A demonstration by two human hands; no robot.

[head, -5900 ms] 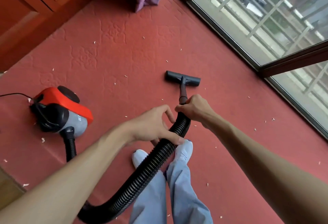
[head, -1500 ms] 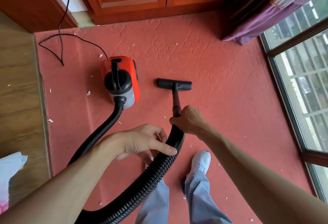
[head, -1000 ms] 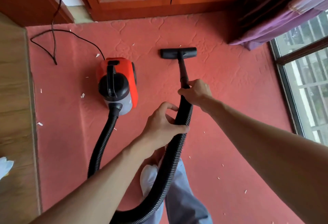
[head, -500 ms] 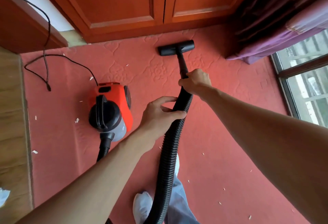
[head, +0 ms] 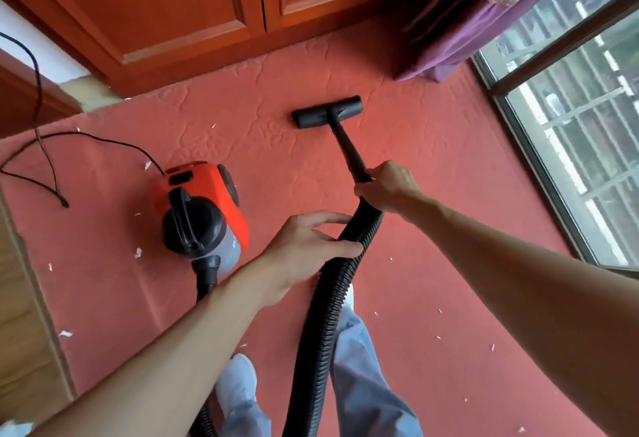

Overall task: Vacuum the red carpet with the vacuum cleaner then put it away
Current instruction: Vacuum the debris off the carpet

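Observation:
The red carpet covers the floor, dotted with small white scraps. The orange and black vacuum cleaner sits left of centre. Its black ribbed hose runs up to a thin black tube ending in a flat floor nozzle, which rests on the carpet a short way in front of the wooden cabinet. My right hand grips the tube where it meets the hose. My left hand wraps the hose just below, thumb over the top.
A wooden cabinet stands at the back. A purple curtain hangs at the back right beside a large window. The black power cord loops on the carpet at left. Wood flooring borders the left edge. My feet stand below the hose.
Over the last second the nozzle went forward to the cabinet, then came back a little toward me. Before that I turned from the window side to face the cabinet. Both hands kept their grip.

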